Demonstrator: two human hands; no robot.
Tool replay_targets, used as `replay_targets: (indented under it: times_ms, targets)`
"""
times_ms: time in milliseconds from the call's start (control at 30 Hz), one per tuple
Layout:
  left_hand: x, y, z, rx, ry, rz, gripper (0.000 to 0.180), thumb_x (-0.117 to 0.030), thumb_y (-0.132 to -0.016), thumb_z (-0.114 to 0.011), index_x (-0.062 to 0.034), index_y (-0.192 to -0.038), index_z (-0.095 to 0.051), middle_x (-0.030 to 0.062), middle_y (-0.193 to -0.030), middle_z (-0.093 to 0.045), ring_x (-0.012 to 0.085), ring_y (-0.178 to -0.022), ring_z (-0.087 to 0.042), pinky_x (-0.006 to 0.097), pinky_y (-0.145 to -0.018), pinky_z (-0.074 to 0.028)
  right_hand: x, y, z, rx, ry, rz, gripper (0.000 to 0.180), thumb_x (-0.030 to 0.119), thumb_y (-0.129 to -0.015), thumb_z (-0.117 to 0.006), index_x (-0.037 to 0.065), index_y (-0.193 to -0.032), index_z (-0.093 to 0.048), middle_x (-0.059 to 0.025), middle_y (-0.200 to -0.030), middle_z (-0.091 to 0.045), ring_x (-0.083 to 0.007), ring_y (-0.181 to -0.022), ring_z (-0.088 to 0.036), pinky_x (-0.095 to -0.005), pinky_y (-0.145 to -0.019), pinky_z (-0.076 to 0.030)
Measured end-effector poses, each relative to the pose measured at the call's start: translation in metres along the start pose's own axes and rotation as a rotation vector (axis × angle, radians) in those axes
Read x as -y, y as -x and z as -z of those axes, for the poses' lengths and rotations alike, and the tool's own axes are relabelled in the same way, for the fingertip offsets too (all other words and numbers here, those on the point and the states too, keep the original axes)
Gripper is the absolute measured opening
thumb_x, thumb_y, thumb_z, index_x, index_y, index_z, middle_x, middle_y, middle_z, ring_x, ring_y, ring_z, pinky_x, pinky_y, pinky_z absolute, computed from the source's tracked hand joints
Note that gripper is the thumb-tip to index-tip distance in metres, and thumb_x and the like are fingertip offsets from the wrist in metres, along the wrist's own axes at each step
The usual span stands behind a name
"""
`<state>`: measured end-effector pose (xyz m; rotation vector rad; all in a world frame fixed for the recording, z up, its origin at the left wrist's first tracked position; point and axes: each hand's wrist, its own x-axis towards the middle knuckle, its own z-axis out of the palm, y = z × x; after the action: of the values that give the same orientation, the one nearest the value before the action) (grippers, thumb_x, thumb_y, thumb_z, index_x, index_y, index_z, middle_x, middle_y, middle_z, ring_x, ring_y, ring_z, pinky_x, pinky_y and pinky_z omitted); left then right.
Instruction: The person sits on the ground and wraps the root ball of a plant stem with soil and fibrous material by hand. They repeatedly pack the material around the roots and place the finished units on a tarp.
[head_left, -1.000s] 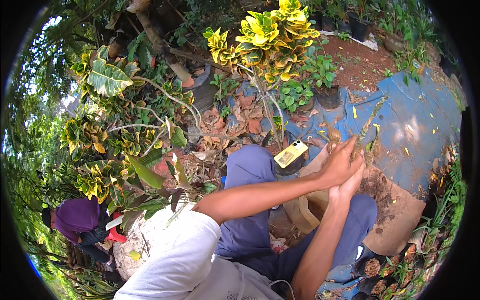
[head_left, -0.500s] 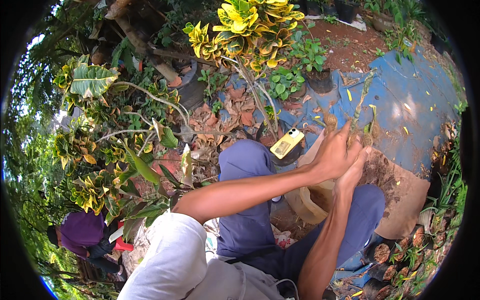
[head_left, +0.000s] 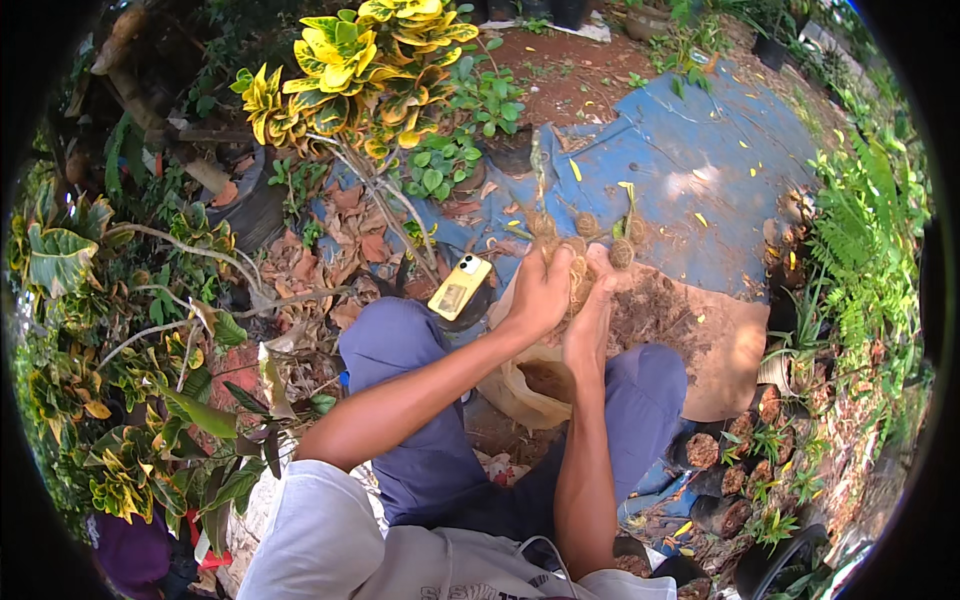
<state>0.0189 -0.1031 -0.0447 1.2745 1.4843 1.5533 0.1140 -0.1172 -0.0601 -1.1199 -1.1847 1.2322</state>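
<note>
Together, the left hand (head_left: pixel 541 292) and right hand (head_left: pixel 590 318) grip a brown fibre ball (head_left: pixel 579 280) between them, above the tan sheet (head_left: pixel 735 345); its longer axis, partly hidden, points roughly forward.

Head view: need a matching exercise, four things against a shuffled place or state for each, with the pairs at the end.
1. Yellow rectangular smartphone
2. Round brown fibrous ball
3. Flat tan sheet
4. Tan open-mouthed bag

A. Between the two bent knees in blue-purple trousers
B. Spread out, dark crumbly soil on it
C. Held between the bare left hand and the bare right hand
D. Just beyond the left knee

Pairs: 1-D, 2-C, 3-B, 4-A
</note>
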Motion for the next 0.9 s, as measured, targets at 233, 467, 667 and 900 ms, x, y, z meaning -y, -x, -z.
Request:
replay_targets:
  times_ms: [233,467,667,900]
  targets:
    - [-0.026,0.008,0.022,0.122,0.665,0.652,0.036,-0.037,-0.096,-0.045,-0.0060,-0.100,-0.062,0.0108,-0.090,-0.068,0.0220,-0.082,-0.066,0.036,-0.074,-0.054,0.036,0.036,0.038,0.141,0.027,-0.030,0.090,0.075,-0.093,-0.017,0.011,-0.156,-0.009,-0.0224,-0.113,-0.061,-0.0275,-0.093,-0.065,-0.0381,-0.082,-0.051]
    - [-0.033,0.014,0.052,0.156,0.844,0.826,0.041,-0.041,-0.093,-0.042,-0.0077,-0.100,-0.065,0.0096,-0.090,-0.069,0.0239,-0.080,-0.066,0.039,-0.070,-0.055,0.035,0.085,0.105,-0.077,0.381,0.063,0.082,0.069,-0.097,-0.019,0.010,-0.153,-0.026,-0.0102,-0.095,-0.064,-0.0148,-0.081,-0.061,-0.0283,-0.074,-0.048]
    - [-0.039,0.022,0.058,0.242,0.959,0.835,0.039,-0.040,-0.094,-0.043,-0.0080,-0.101,-0.064,0.0095,-0.090,-0.069,0.0236,-0.081,-0.067,0.041,-0.072,-0.055,-0.003,0.112,0.161,-0.215,0.334,-0.292,0.042,0.032,-0.105,-0.044,-0.001,-0.130,-0.054,-0.0075,-0.092,-0.064,-0.0104,-0.077,-0.059,-0.0248,-0.068,-0.046]
    - [-0.040,0.027,0.057,0.390,1.042,0.765,0.034,-0.034,-0.096,-0.048,-0.0027,-0.099,-0.062,0.0104,-0.097,-0.065,0.0254,-0.099,-0.063,0.038,-0.087,-0.053,-0.102,0.142,0.200,-0.283,1.069,-0.026,0.051,0.026,-0.092,-0.069,-0.004,-0.130,-0.052,-0.0156,-0.102,-0.065,-0.0251,-0.095,-0.064,-0.0341,-0.087,-0.050]
